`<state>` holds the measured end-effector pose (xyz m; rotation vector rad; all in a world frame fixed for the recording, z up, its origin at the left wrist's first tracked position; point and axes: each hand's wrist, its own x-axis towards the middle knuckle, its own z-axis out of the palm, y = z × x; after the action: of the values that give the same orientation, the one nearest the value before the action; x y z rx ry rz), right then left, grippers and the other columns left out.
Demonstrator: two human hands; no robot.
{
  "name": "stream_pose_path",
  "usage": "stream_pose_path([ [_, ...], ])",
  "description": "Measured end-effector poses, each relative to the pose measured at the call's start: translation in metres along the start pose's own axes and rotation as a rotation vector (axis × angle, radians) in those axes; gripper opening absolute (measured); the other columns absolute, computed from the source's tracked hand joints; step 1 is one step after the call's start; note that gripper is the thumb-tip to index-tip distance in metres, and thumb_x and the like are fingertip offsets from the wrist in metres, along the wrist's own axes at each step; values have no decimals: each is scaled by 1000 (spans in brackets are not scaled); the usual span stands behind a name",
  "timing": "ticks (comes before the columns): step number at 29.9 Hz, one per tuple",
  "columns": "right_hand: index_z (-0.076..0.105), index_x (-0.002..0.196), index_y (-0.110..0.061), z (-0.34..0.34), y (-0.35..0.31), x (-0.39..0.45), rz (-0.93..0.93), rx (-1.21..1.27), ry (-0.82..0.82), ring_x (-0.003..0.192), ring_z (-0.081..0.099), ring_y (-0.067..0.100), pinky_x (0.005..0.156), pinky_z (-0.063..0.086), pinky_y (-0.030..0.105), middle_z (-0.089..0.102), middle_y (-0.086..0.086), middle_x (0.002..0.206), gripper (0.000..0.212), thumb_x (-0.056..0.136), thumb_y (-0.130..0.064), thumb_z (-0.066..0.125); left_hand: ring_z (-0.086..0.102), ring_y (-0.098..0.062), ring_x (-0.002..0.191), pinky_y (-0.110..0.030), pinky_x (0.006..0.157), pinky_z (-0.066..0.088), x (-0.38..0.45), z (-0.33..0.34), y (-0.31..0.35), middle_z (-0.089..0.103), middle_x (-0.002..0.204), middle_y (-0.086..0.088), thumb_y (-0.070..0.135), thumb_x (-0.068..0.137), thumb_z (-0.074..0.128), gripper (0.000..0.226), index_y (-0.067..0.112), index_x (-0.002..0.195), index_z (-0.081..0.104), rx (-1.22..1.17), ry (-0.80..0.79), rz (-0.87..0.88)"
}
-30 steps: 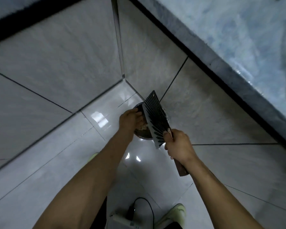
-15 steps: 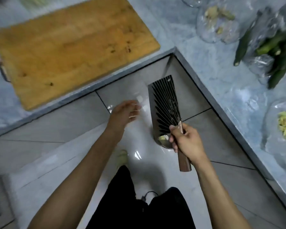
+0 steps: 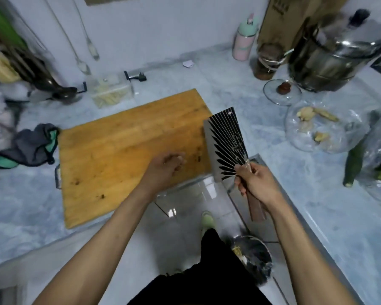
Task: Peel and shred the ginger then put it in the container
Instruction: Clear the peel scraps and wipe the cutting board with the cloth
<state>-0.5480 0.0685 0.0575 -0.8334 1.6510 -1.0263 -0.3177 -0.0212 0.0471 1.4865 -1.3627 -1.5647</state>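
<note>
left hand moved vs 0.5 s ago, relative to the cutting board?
Yes. The left hand was over the floor, below the counter edge; now it is over the cutting board, near its right end, holding nothing.

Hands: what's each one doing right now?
Left hand: loosely curled, holding nothing visible.
Right hand: grips the cleaver by its handle.

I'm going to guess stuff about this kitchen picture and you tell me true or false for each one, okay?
1. The right hand holds the cleaver by its handle. True.
2. Ginger is being cut on the cutting board. False: no ginger lies on the board.
3. The left hand holds a piece of ginger. False: it hangs over the board and holds nothing.
4. Ginger pieces lie in the glass bowl to the right. True.
5. The big metal pot stands on the floor. False: it stands on the counter.
</note>
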Motion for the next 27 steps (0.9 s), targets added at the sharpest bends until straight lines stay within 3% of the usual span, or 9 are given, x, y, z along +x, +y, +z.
stream_pose_path([
  [2,54,72,-5,-15,-7,41,-14,-3,-8,39,47,16,44,39,27,59,11,55,32,102,-17,55,61,-12,78,-26,72,46,21,11,17,71,91,-2,11,99,53,17,18,99,68,21,15,-10],
  [5,56,79,-3,-39,-22,97,20,-8,-72,41,51,14,43,42,24,59,3,51,30,104,-20,53,61,-16,77,-28,69,48,54,25,36,72,86,-1,9,99,54,17,17,96,69,11,58,-47],
  [8,56,85,-6,-56,-32,156,50,-25,-118,47,55,15,46,45,26,62,5,58,25,103,-23,53,61,-12,73,-20,65,48,93,40,53,73,83,3,12,99,55,17,19,98,70,6,94,-74],
  [13,58,85,-10,-70,-30,235,148,25,-168,51,57,15,55,49,29,64,8,66,19,102,-19,56,62,-8,67,-12,59,50,144,65,74,71,96,-7,9,100,52,19,8,110,68,17,123,-151],
  [18,59,84,-9,-76,-23,274,197,-15,-273,55,58,15,57,49,26,62,8,68,20,102,-18,56,65,-13,82,-17,65,55,169,75,74,73,103,-6,13,101,53,19,12,112,68,-8,109,-241],
  [22,65,87,-9,-81,-20,293,192,-218,-275,65,62,19,62,51,27,67,7,73,22,102,-21,55,67,-15,84,-23,72,57,181,76,66,74,105,-8,16,100,55,17,16,109,70,-29,114,-279],
  [27,53,74,-11,-73,-31,298,36,-862,-211,86,64,28,62,44,27,62,9,85,20,93,-17,54,67,-14,82,-21,70,56,186,78,60,75,99,-5,17,100,55,18,14,107,71,-41,166,-309],
])
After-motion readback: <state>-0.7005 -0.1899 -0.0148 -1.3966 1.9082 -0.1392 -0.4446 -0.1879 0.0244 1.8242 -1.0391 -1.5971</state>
